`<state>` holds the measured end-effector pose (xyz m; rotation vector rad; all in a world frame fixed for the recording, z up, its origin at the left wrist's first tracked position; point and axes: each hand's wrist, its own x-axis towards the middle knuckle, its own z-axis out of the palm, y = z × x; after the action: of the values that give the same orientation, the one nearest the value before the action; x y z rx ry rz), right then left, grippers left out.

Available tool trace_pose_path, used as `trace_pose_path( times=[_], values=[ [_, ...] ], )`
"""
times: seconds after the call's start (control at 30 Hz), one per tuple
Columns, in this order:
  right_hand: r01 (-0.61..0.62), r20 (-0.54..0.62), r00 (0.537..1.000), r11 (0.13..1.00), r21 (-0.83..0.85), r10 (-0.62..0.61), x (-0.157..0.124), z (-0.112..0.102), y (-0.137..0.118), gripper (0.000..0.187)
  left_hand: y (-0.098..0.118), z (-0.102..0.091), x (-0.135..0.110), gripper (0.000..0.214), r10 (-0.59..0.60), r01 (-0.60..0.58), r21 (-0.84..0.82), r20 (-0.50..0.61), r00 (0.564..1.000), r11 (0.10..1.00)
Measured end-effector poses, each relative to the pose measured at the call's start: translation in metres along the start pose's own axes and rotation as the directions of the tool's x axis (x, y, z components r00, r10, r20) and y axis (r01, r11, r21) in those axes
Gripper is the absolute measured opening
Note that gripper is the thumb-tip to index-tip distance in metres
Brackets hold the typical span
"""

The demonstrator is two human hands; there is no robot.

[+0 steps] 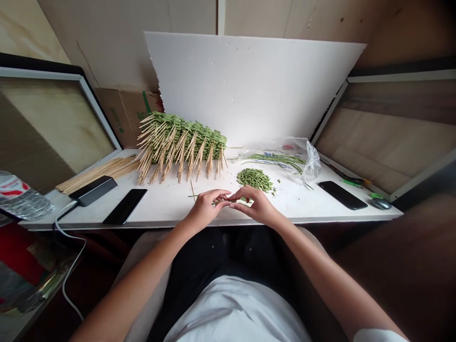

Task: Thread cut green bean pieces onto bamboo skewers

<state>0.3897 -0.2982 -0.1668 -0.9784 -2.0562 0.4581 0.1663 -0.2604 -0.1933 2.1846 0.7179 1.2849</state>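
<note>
My left hand [208, 205] and my right hand [259, 205] meet above the table's front edge, fingertips nearly touching. Both are closed in a pinch on a thin green stem [214, 203], mostly covered by the fingers. A bamboo skewer [193, 189] lies just beyond my left hand, by another bit of green stem. Past my right hand is a heap of short-cut green stem pieces [254, 178]. Further left, a big stack of skewered green pieces [192, 129] has its bare bamboo ends pointing toward me.
Loose bamboo skewers [99, 172], a black box [93, 190] with a cable and a phone [125, 206] lie left. Long green stems spill from a clear plastic bag [312, 161]. A second phone [342, 194] and a mouse [381, 204] are right. A white board [256, 85] stands behind.
</note>
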Motion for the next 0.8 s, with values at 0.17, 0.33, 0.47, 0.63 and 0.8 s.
trace_pose_path(
  times=[0.17, 0.33, 0.47, 0.63, 0.8],
  values=[
    [0.016, -0.095, 0.995, 0.999, -0.036, -0.019, 0.001, -0.007, -0.002, 0.027, 0.003, -0.004, 0.002, 0.020, 0.045, -0.045, 0.090, 0.003, 0.999, 0.995],
    [0.030, -0.116, 0.993, 0.997, -0.067, -0.038, 0.001, -0.010, -0.001, 0.024, 0.007, -0.006, 0.004, 0.011, 0.090, -0.087, 0.139, -0.015, 0.996, 0.986],
    [0.096, -0.119, 0.988, 0.994, -0.052, -0.102, 0.001, -0.001, -0.001, 0.017, 0.011, -0.005, 0.003, 0.011, 0.111, -0.109, 0.117, -0.007, 0.994, 0.987],
    [0.091, -0.171, 0.981, 0.996, 0.009, -0.088, 0.001, 0.009, -0.004, 0.019, 0.016, -0.003, 0.002, 0.011, 0.069, -0.072, 0.047, 0.056, 0.996, 0.996],
    [0.105, -0.160, 0.985, 0.962, 0.250, -0.066, 0.001, 0.015, -0.005, 0.027, 0.023, -0.001, 0.000, 0.023, 0.026, -0.005, -0.157, 0.129, 0.991, 0.988]
  ],
)
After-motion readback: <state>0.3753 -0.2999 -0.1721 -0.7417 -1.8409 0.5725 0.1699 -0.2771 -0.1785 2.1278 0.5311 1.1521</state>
